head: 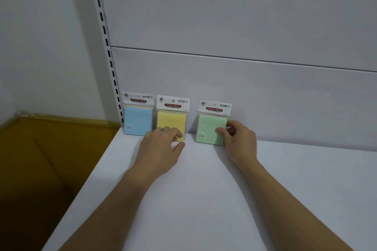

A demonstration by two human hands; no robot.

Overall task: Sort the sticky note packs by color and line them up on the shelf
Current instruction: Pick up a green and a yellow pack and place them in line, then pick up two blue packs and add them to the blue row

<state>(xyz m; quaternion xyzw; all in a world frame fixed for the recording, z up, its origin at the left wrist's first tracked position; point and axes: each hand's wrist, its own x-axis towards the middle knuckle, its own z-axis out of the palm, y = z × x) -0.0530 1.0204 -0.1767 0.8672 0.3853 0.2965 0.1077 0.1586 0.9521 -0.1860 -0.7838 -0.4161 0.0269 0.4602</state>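
Three sticky note packs stand upright against the back panel of a white shelf (204, 189). The blue pack (137, 119) is at the far left and the yellow pack (171, 120) is right beside it. A gap separates these from the green pack (211, 126). My left hand (161, 144) holds the lower edge of the yellow pack, with fingers curled over its front and thumb below. My right hand (238, 138) pinches the green pack's right edge between thumb and fingers.
A slotted white upright (106, 43) runs up the shelf's left side. Left of the shelf lies a yellow-brown floor (40, 159) far below. The shelf's left edge drops off diagonally. The grey back panel (244, 26) rises behind the packs.
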